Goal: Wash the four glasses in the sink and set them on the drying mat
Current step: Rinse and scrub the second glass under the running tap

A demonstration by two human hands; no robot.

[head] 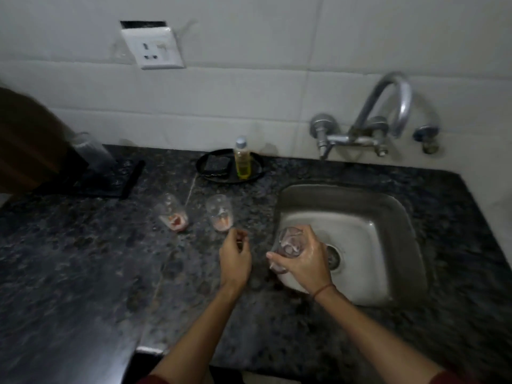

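Held glass lies tilted in our right hand, fingers wrapped round it, over the left rim of the sink. Our left hand hovers just left of the sink, apart from the right, fingers loosely curled on nothing. Further left of the sink stand 2 upright glasses with pink residue: the near glass and the far glass. A blurred 4th glass stands on the drying mat, far left of the sink.
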